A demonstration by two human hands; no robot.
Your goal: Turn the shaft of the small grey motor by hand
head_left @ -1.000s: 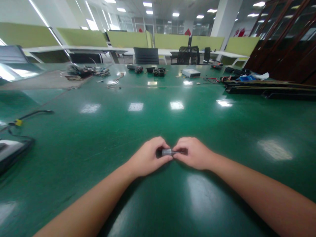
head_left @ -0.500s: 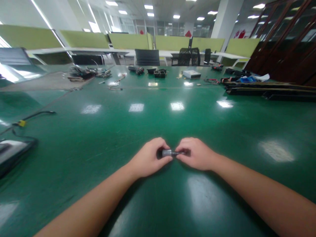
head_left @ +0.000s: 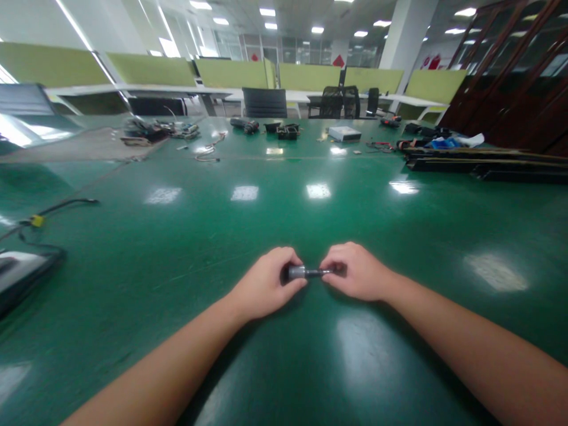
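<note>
Just above the tabletop, a small screwdriver (head_left: 297, 272) lies level between my two hands, with a grey and black barrel and a thin metal shaft pointing right. My left hand (head_left: 270, 284) is closed round the barrel, thumb below and fingers above; its left end is hidden in the palm. At the shaft's right end, my right hand (head_left: 355, 272) pinches the tip between thumb and fingers. A short stretch of shaft shows between the hands. Whether a separate bit sits at the tip is too small to tell.
The glossy green table (head_left: 186, 331) spreads all round. At left are a black-edged device (head_left: 26, 269) and a cable (head_left: 66, 204). Further back lie a white box (head_left: 344, 134), black parts (head_left: 287, 131) and coiled wire (head_left: 206, 155). Long dark panels (head_left: 483, 160) are stacked at right.
My right hand has shifted slightly right and away from me, so more of the shaft shows between the hands. My left hand, still round the barrel, has moved slightly left.
</note>
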